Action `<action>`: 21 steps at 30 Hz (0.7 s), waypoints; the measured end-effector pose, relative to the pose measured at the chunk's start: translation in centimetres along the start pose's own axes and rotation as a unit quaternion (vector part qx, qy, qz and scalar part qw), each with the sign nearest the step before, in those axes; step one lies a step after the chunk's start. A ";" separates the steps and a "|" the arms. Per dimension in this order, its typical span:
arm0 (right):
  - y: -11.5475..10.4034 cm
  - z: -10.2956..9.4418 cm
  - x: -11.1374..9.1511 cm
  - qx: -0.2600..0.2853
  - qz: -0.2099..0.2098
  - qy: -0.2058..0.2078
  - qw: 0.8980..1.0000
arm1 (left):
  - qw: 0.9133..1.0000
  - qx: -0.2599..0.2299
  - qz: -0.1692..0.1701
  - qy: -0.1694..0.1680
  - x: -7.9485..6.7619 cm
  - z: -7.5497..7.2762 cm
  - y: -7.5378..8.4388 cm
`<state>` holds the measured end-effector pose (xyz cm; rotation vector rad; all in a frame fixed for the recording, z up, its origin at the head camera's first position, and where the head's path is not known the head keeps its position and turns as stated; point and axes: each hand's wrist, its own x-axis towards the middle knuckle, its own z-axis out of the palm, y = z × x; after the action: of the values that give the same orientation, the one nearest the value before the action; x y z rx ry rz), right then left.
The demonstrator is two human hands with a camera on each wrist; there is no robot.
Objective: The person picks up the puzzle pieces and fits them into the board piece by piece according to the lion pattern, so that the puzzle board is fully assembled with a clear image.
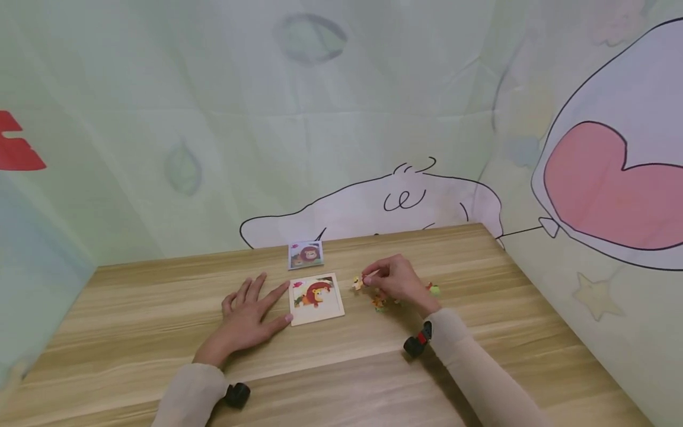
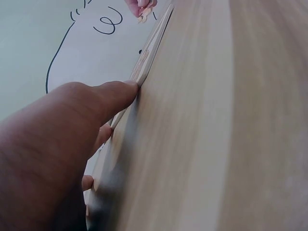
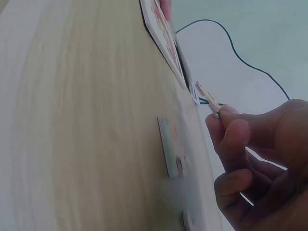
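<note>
A square wooden puzzle board (image 1: pixel 317 317) lies on the table, partly filled with pieces that show a lion. My left hand (image 1: pixel 248 320) is spread flat at its left side, thumb and index fingertip touching the board's edge. In the left wrist view the thumb (image 2: pixel 115 94) presses against that edge. My right hand (image 1: pixel 397 279) pinches a small puzzle piece (image 3: pixel 208 97) between thumb and fingers, held above the table right of the board. More loose puzzle pieces (image 1: pixel 379 302) lie under and beside the right hand.
Behind the board lies a picture card (image 1: pixel 306 255) with a lion print. Another piece (image 1: pixel 434 290) rests right of the right wrist. A printed cloth backdrop (image 1: pixel 341 136) stands along the table's (image 1: pixel 299 379) back edge and right side.
</note>
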<state>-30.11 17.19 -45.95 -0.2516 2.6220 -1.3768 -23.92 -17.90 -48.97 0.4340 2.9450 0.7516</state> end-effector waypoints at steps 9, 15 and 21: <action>-1.4 2.4 0.2 0.014 0.024 -0.017 0.999 | 1.000 -0.004 0.002 0.000 -0.1 -0.1 0.0; -1.9 3.5 0.3 0.007 0.015 -0.024 1.000 | 1.000 -0.004 0.002 0.000 -0.3 -0.2 0.2; -2.2 4.1 0.5 0.001 0.003 -0.031 1.000 | 1.000 -0.002 0.005 0.003 -0.2 -0.2 0.1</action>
<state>-29.49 12.55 -46.47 -0.2816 2.5698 -1.3472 -23.72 -17.94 -48.73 0.4472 2.9489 0.7625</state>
